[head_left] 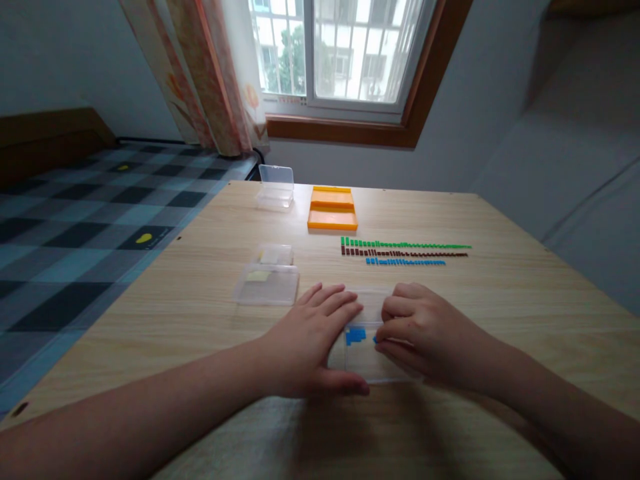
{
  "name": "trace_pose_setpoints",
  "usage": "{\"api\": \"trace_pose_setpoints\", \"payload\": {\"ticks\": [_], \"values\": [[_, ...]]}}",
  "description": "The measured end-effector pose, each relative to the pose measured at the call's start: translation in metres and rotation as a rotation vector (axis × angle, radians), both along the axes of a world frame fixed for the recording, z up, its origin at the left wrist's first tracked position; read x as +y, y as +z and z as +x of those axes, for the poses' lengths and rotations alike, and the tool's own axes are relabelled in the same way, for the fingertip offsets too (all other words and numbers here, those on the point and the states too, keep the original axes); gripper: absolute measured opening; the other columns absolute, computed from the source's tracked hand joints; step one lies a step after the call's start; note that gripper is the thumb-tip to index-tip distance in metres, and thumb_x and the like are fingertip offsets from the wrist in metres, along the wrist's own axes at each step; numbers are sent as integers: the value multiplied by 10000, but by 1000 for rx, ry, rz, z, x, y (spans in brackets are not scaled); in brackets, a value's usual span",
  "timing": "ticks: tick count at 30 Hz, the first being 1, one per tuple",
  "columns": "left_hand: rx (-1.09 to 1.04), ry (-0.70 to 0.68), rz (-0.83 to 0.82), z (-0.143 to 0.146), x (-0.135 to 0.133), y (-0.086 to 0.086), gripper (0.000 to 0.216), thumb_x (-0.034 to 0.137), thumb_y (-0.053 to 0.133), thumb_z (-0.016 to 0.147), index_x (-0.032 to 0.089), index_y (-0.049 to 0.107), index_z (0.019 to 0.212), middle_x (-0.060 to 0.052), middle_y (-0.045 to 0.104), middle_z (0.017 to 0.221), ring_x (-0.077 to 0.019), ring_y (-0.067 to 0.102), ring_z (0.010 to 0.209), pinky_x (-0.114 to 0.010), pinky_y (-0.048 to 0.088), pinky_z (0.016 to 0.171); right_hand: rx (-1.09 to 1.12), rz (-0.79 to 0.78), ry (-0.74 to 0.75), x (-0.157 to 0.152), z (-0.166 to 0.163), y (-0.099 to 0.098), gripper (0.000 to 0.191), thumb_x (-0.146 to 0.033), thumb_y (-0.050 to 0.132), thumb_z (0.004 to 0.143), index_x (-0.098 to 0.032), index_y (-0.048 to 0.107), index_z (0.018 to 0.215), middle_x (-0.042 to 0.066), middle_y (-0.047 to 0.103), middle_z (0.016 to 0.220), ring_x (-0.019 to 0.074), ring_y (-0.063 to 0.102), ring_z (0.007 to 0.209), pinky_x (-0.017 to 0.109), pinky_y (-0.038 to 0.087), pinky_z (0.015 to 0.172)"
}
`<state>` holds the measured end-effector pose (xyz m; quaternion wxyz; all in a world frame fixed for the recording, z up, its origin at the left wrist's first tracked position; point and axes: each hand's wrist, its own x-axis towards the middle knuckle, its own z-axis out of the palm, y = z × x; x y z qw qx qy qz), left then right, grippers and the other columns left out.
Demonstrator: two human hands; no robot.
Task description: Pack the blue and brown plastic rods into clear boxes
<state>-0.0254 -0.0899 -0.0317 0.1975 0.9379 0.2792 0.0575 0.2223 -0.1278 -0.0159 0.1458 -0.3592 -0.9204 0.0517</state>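
Note:
Between my hands lies a clear plastic box (pixel 367 367) with its lid folded back towards the far side. Several small blue pieces (pixel 356 335) sit together in the upper left part of the box. My left hand (pixel 320 337) rests over the box's left side, fingers stretched out and thumb along the near edge. Over the right side, my right hand (pixel 417 327) has its thumb and forefinger pinched on a small blue piece (pixel 375 339), mostly hidden by the fingertips.
Beyond my hands run rows of small green pieces (pixel 375 244), brown pieces (pixel 380 253) and blue pieces (pixel 405 262). An open orange case (pixel 333 206) stands farther back. Clear open boxes stand at the left (pixel 267 283) and far left (pixel 276 193). A bed (pixel 100 220) adjoins the table.

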Motion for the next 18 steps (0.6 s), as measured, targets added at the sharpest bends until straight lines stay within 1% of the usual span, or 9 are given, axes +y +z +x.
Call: {"api": "trace_pose_setpoints", "payload": {"ticks": [4,7,10,13,18], "values": [[3,0,9,0,0,-1,1012,788,696,796,119,473,1522,-208,433,1609,-434,332,1517,-649,185,1251,48,61,-43,-2,-6,-5,220,-198,655,947,-202,726,738,32,655,758,199,483,758,357,328,739],[-14,3,7,0,0,-2,1004,791,702,789,133,481,1515,-201,444,1603,-433,334,1516,-644,185,1252,70,60,-59,-2,-8,-4,216,-215,648,958,-196,738,763,39,656,760,205,490,767,357,332,739],[-33,-1,2,0,0,-3,959,791,683,800,172,488,1507,-183,455,1600,-425,340,1515,-639,177,1255,70,44,-20,-2,-4,1,213,-213,624,969,-192,753,801,43,660,770,205,494,765,358,335,734],[-22,-5,4,0,-1,-3,978,797,688,792,164,483,1508,-193,448,1602,-423,339,1516,-634,169,1259,68,39,19,-2,1,7,224,-171,587,971,-197,766,838,44,667,790,201,496,764,362,336,735],[-23,-2,5,1,-1,-2,957,790,677,804,166,486,1505,-187,446,1605,-420,333,1520,-629,173,1259,23,37,42,-1,2,6,257,-159,570,959,-202,739,771,42,651,768,197,481,748,363,331,722]]}}
